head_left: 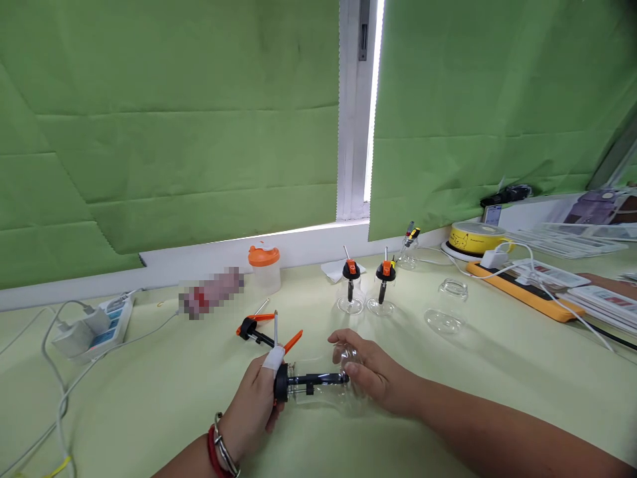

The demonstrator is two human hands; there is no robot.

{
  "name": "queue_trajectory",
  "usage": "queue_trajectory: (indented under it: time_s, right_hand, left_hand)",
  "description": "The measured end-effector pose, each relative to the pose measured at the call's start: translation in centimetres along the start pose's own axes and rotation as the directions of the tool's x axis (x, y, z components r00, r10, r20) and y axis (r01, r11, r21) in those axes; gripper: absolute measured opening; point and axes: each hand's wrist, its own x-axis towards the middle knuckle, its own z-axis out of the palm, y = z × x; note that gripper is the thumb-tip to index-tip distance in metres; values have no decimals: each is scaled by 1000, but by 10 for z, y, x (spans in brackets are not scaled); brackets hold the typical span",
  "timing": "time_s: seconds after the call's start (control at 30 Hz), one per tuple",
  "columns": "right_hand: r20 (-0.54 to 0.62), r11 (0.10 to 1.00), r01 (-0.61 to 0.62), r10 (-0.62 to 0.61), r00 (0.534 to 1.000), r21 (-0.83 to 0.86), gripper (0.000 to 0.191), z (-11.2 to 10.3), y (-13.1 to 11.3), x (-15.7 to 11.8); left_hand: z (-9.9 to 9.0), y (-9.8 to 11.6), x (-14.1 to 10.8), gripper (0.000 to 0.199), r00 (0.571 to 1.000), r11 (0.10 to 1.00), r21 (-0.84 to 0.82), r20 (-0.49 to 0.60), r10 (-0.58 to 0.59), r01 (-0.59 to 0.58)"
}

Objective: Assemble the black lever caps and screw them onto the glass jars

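Observation:
My left hand (249, 405) is closed around a black dispenser cap (281, 383) with an orange lever (293, 341) and a metal spout; one finger wears a white wrap. The cap sits at the mouth of a clear glass bottle (321, 398) lying sideways, with the cap's black tube inside. My right hand (381, 375) grips the bottle's base end. Whether the cap is seated fully cannot be made out. Just beyond my left hand lies another black dispenser cap (247, 328) with an orange lever. Two upright glass bottles (350, 304) (381, 307) bear similar caps.
An uncapped glass bottle (445, 322) stands at right, near a jar of screwdrivers (410, 249). Behind are an orange-lidded cup (265, 272) and a yellow round container (475, 239). Power strips (112, 328) (527, 292) with cables lie on both sides, with papers at far right.

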Motion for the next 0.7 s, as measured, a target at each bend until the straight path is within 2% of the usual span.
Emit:
queue_trajectory:
  time_s: [0.07, 0.2, 0.33, 0.43, 0.57, 0.63, 0.7]
  right_hand:
    - [27, 980, -96, 93, 995, 172, 47, 2, 2, 3]
    - [95, 851, -306, 294, 951, 426, 47, 7, 7, 7]
    - [162, 717, -451, 437, 885, 531, 51, 10, 10, 9]
    - [216, 657, -516, 484, 848, 550, 53, 10, 11, 10]
    - [191, 692, -497, 473, 860, 523, 55, 10, 11, 11]
    - [149, 749, -455, 442, 885, 481, 57, 8, 8, 11]
    - [77, 850, -373, 372, 925, 373, 56, 4, 3, 9]
  left_hand:
    - [0, 1, 0, 43, 1000, 1000, 16, 0, 25, -25]
    - [-1, 2, 0, 39, 998, 996, 57, 21, 66, -67]
    - [0, 1, 0, 41, 998, 995, 83, 34, 60, -62]
    - [0, 1, 0, 41, 998, 996, 74, 23, 51, -52]
    - [0, 2, 0, 41, 998, 996, 54, 11, 63, -64]
    - [0, 3, 0, 41, 997, 996, 41, 16, 80, -80]
    - [1, 4, 0, 43, 997, 996, 32, 9, 81, -82]
